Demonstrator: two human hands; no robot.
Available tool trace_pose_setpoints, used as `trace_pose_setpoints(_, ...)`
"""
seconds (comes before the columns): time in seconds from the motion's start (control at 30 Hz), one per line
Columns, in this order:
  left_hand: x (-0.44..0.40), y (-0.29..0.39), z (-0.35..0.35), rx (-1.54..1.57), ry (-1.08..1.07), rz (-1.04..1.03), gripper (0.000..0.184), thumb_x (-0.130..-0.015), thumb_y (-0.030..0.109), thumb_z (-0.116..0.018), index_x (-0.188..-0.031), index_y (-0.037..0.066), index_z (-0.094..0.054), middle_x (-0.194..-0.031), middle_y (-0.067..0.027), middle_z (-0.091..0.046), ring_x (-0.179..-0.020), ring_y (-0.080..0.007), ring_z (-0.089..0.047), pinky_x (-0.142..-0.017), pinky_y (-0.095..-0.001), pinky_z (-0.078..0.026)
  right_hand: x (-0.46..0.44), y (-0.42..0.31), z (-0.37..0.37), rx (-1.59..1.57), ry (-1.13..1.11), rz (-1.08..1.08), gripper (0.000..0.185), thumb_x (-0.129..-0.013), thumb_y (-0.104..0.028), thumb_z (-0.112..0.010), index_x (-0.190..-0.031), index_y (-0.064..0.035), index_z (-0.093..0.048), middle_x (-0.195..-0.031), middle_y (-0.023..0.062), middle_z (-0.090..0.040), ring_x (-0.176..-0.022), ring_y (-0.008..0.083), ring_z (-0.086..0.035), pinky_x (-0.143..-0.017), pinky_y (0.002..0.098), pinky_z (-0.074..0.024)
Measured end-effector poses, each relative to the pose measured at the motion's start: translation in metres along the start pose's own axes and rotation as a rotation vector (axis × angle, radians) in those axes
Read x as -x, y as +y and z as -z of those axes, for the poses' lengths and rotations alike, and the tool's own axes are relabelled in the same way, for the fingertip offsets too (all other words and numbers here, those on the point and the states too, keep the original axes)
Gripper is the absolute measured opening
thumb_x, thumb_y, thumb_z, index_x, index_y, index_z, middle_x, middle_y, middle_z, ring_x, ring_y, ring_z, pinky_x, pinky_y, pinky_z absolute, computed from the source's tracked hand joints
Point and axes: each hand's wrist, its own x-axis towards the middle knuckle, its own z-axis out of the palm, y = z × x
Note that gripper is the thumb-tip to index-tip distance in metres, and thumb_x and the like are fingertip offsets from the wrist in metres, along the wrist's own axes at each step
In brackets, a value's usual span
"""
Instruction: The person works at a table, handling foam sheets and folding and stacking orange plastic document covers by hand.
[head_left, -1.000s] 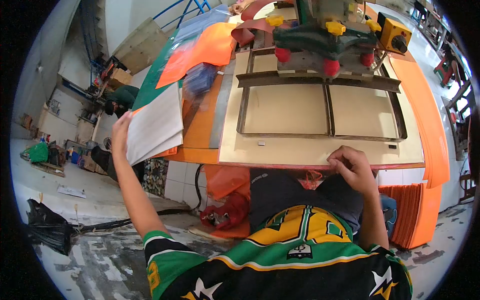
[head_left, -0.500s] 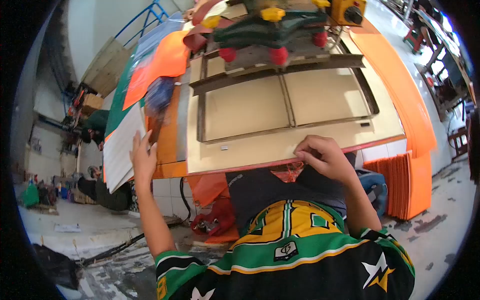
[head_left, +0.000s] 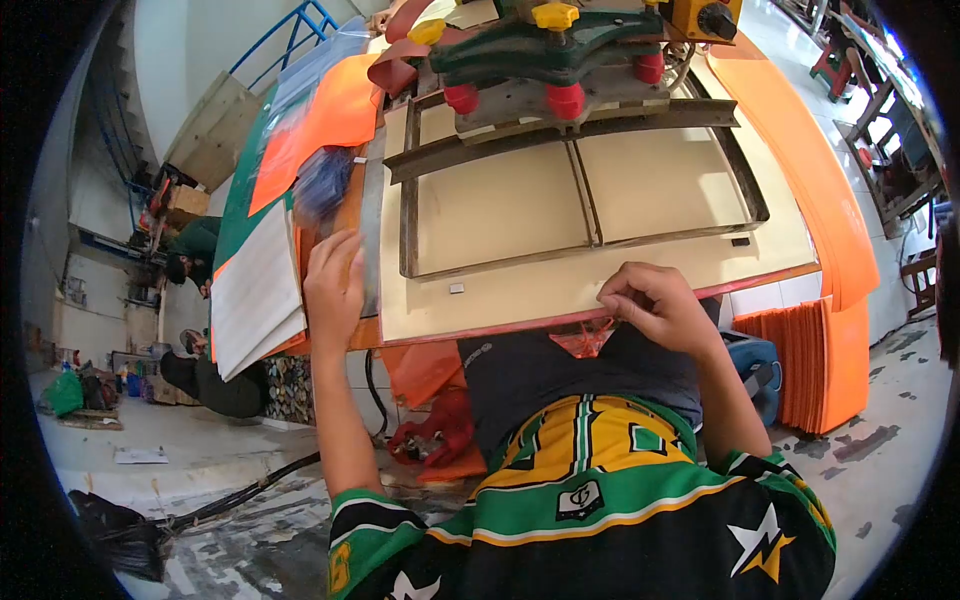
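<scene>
My left hand point(head_left: 335, 285) is over the orange tabletop strip, between a stack of white sheets point(head_left: 258, 290) and the cream board point(head_left: 430, 310). Its fingers are bent together, with the tips turned away, so anything in them is hidden. My right hand point(head_left: 655, 305) is at the board's front edge, thumb and curled fingers pinched together, with nothing visible between them. On the board lies a rectangular metal frame point(head_left: 500, 258) with a middle divider. A dark metal bar point(head_left: 420, 167) crosses its far side, under a green press head point(head_left: 560, 55) with red feet.
Orange sheets point(head_left: 325, 120) and a clear-blue plastic bundle point(head_left: 322, 183) lie to the left. More orange sheets point(head_left: 800, 150) hang over the right edge, above a thick orange stack point(head_left: 785, 365). A control box point(head_left: 700, 18) sits at the top. Another person point(head_left: 195, 250) is low on the left.
My left hand has moved right, off the white sheets, and its spread fingers have drawn together. My right hand has stayed almost in place at the board's edge.
</scene>
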Motion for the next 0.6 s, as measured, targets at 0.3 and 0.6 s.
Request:
trace_pose_setpoints(0.3,-0.071,0.069,-0.022,-0.092,-0.435,-0.185,0.029,-0.091,0.011,-0.055,-0.116,0.005,-0.066,-0.116,-0.0148,-0.067,-0.111,-0.0337,-0.059,-0.095,-0.0436,-0.043,0.001,-0.001,0.002,0.017,-0.016,-0.004,0.008,-0.089,-0.008,-0.065,-0.093,-0.0017,-0.065,-0.078,0.0092,-0.063,-0.067,0.0178,-0.062,-0.060,0.0298,-0.0480)
trace_pose_setpoints(0.6,-0.083,0.053,-0.075,-0.347,-0.689,-0.205,0.041,-0.086,0.006,-0.047,-0.124,0.006,-0.061,-0.117,-0.0233,-0.064,-0.113,-0.0342,-0.059,-0.099,-0.0501,-0.037,0.003,-0.001,0.005,0.015,-0.013,0.026,0.008,-0.088,-0.006,-0.065,-0.094,-0.0010,-0.063,-0.081,0.0111,-0.063,-0.070,0.0219,-0.064,-0.063,0.0314,-0.0497)
